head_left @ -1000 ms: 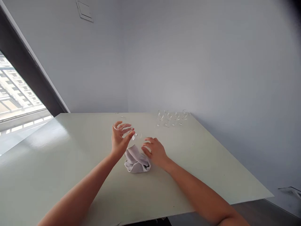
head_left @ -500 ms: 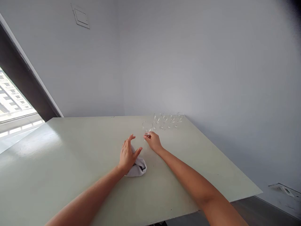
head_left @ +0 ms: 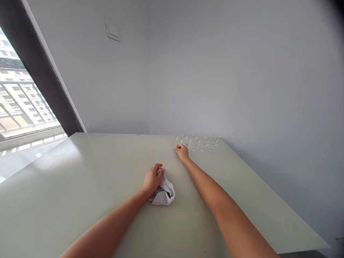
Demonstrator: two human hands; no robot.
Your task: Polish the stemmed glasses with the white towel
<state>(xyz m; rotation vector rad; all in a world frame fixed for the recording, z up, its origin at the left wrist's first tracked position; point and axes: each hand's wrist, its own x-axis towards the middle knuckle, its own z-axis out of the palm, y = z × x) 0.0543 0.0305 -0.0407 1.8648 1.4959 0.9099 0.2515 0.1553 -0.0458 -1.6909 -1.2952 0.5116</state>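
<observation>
My right hand (head_left: 182, 152) reaches far out over the table, its fingertips pinched on the stem of a clear wine glass (head_left: 179, 140). That glass stands upright at the left end of a row of several similar stemmed glasses (head_left: 206, 141); its foot looks to be on or just over the tabletop. Nearer to me, my left hand (head_left: 153, 179) is curled round the upper left part of a crumpled pale grey cloth (head_left: 164, 197). The cloth's folds spread on the table to the right of the wrist.
The pale table (head_left: 94, 172) meets grey walls (head_left: 228, 71) at the back and right. A switch plate (head_left: 113, 31) sits on the wall. At left, a dark frame (head_left: 40, 64) borders a window onto buildings.
My right hand has carried the wine glass away from me to the end of the row. My left hand's fingers, raised and spread before, have closed on the cloth. The view has shifted.
</observation>
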